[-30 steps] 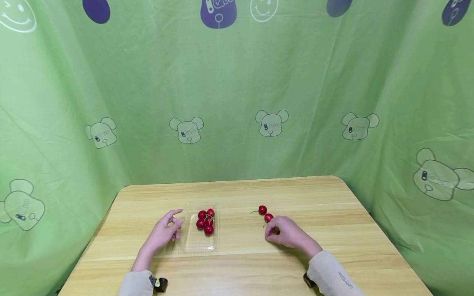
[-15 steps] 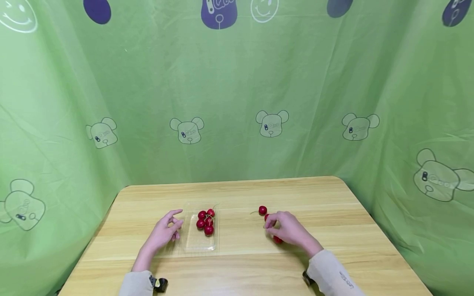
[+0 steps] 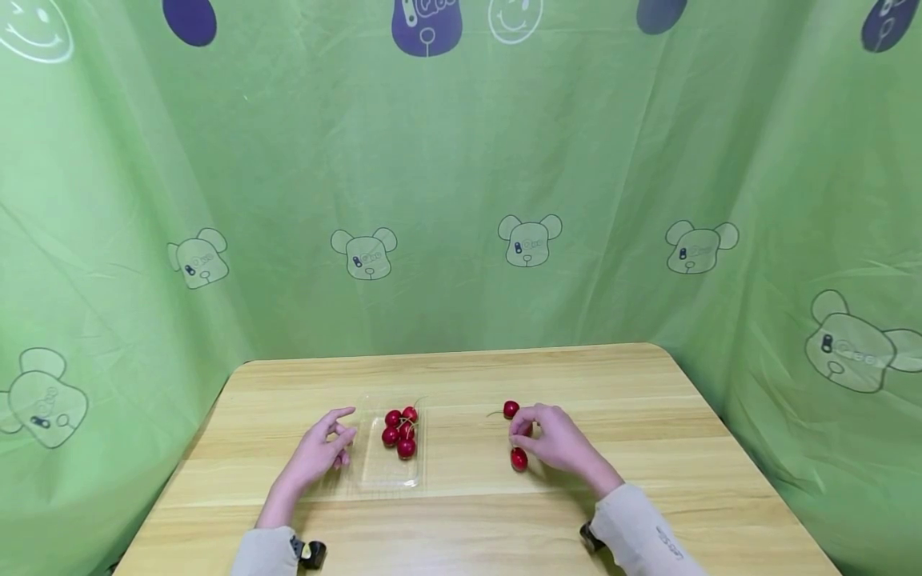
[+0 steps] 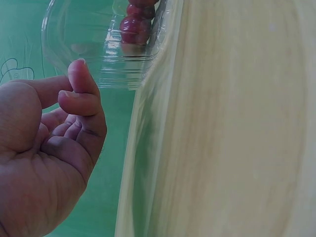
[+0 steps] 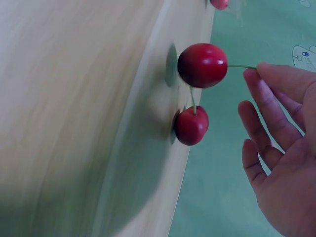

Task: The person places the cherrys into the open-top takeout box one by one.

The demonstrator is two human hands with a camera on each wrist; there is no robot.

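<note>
My hands: right (image 3: 558,438) pinches a cherry stem (image 5: 240,66), left (image 3: 322,449) relaxed beside the tray (image 3: 389,474); four cherries (image 3: 400,430) boxed, three remain outside.

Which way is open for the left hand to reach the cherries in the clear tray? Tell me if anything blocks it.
Probably yes, from above. The left hand lies just beside the clear tray, holding nothing; the tray has no lid, and nothing lies between the fingers and the cherries piled at its far end.
</note>
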